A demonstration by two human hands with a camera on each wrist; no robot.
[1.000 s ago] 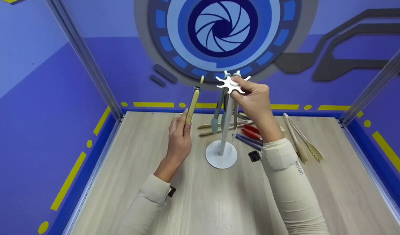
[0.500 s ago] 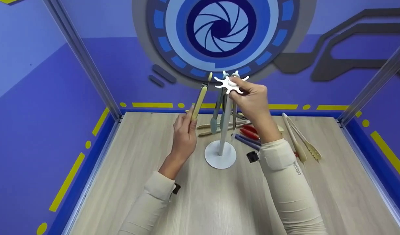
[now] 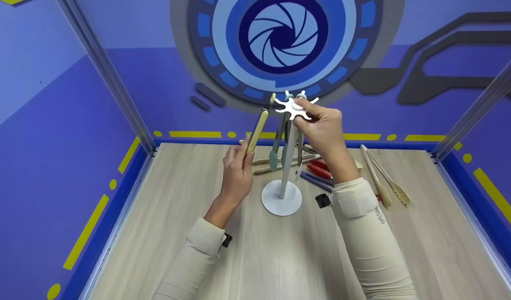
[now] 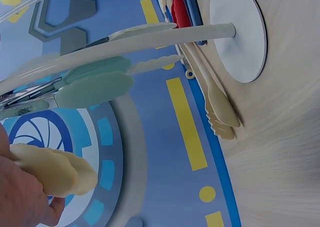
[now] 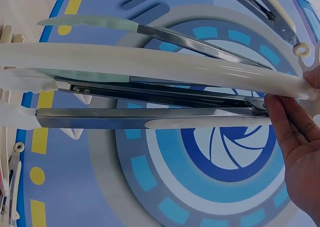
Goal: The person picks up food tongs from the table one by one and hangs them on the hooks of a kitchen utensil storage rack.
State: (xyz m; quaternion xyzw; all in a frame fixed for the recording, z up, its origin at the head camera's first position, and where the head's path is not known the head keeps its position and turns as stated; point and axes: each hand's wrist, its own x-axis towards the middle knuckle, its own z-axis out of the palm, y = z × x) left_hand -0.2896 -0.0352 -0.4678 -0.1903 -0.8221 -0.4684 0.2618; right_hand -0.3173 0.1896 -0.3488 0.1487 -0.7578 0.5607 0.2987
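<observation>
My left hand (image 3: pixel 237 177) grips cream-coloured tongs (image 3: pixel 257 131), their pull ring held up right beside a left hook of a white stand's star-shaped top (image 3: pixel 289 109). In the left wrist view, the held tongs' cream tips (image 4: pixel 60 172) stick out below the fingers. My right hand (image 3: pixel 324 129) pinches the stand's top between thumb and fingers. Tongs with pale green tips (image 4: pixel 95 87) and steel tongs with white tips (image 5: pixel 80 118) hang along the white pole (image 5: pixel 150 62). The stand's round base (image 3: pixel 281 204) stands on the table.
Behind the stand lie beige tongs (image 3: pixel 261 170), red-tipped tongs (image 3: pixel 319 171) and a blue pair (image 3: pixel 316 181). Further right, another beige pair of tongs (image 3: pixel 382 179) lies spread on the wooden table (image 3: pixel 272 258). Blue walls with metal posts (image 3: pixel 109 75) enclose the sides.
My left hand has moved right with the cream tongs, bringing their ring from a gap away up to the stand's hook. The right hand stays on the stand's top.
</observation>
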